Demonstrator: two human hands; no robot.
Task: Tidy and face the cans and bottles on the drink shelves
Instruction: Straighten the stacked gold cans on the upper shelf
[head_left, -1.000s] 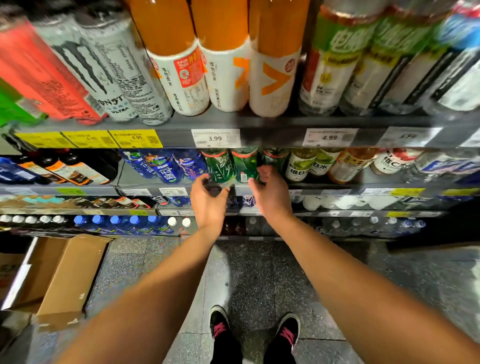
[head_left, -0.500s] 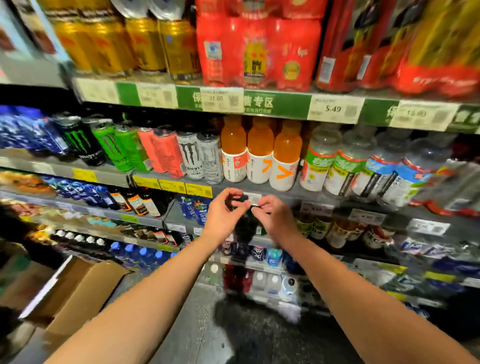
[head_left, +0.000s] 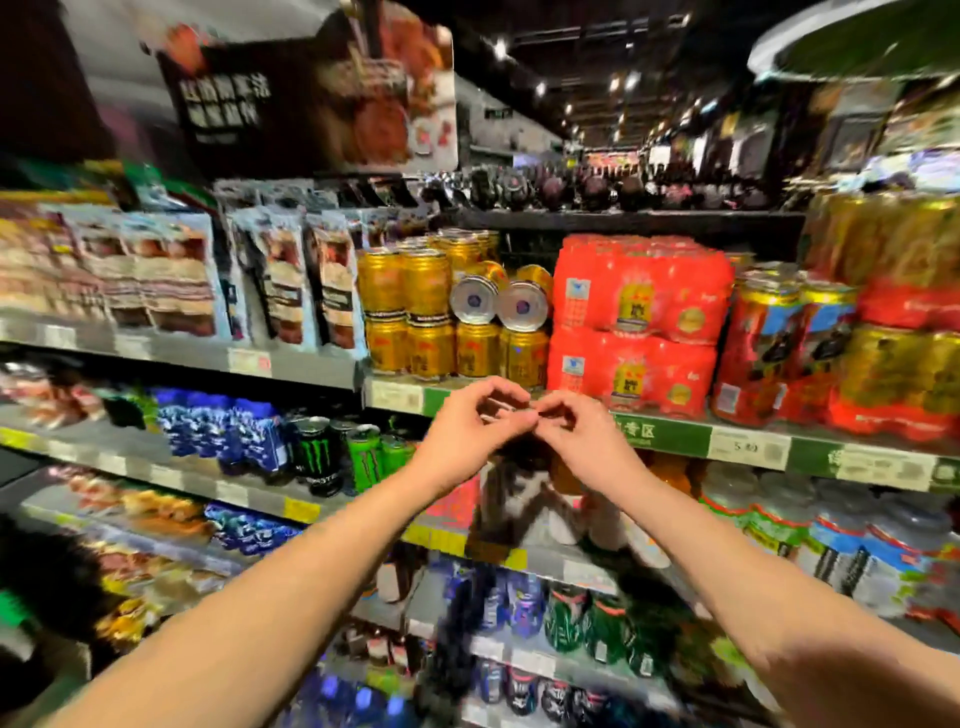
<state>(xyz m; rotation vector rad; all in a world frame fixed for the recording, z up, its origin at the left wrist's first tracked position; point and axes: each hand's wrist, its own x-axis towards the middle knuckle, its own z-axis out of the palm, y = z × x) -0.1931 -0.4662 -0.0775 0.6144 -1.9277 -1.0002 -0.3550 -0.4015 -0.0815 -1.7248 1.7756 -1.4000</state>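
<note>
Both hands, left (head_left: 467, 434) and right (head_left: 576, 441), meet with curled fingers; anything pinched is too blurred to tell.

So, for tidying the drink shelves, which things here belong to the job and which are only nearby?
Part of the job:
- gold cans, two lying on their sides
- red multipacks
- Monster cans
- left hand and right hand, fingers curled together

Only nearby:
- snack bags
- hanging food poster

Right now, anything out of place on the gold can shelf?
Yes. Two gold cans lie on their sides atop the upright row, silver ends facing out, while the neighbouring stacked cans stand upright.
</note>
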